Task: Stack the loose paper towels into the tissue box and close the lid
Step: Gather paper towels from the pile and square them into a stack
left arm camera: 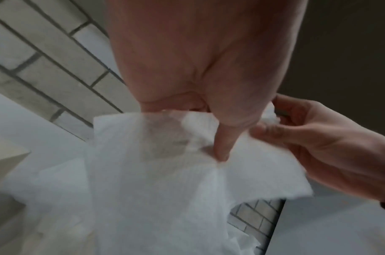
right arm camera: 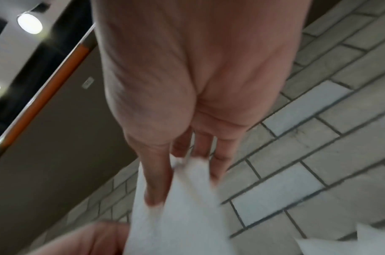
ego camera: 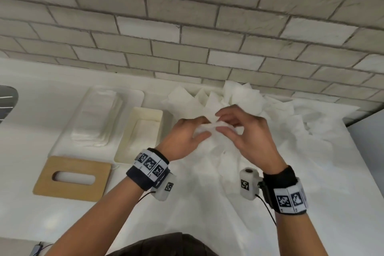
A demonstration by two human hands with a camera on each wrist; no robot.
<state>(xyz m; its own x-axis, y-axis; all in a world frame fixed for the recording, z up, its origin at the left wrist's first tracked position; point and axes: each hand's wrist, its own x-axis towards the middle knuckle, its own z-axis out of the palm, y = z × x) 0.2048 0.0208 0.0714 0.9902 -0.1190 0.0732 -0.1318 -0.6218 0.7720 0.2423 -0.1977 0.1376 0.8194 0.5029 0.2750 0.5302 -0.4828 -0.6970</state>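
We see loose white paper towels heaped center-right; open cream tissue box center-left; its wooden slotted lid lies flat lower left.

The head camera looks steeply down over the white desk toward the far brick wall. Each wrist camera peers close along its palm toward that wall, the lifted paper towel and the opposite hand appearing in both.
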